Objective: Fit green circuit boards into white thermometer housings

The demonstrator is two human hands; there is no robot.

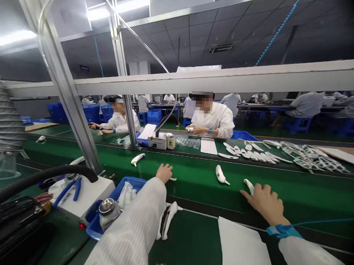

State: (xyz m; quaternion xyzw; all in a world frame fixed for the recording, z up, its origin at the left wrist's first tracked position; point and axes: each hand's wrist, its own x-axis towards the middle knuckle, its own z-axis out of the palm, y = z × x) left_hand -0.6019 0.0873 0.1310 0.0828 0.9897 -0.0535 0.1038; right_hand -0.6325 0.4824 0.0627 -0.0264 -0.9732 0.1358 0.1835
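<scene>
Lying open, the right hand (265,202) touched a curved white plastic device (249,186) slanting up-left on the green conveyor belt (191,192); the left hand (164,173), its grip unclear, lay farther off.

The right hand (265,202) hides most of a white casing (249,186).

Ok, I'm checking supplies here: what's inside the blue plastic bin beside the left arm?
The blue bin holds crumpled white material and a silver-topped canister; the left sleeve covers the rest, so the bin's floor can't be seen.
</scene>
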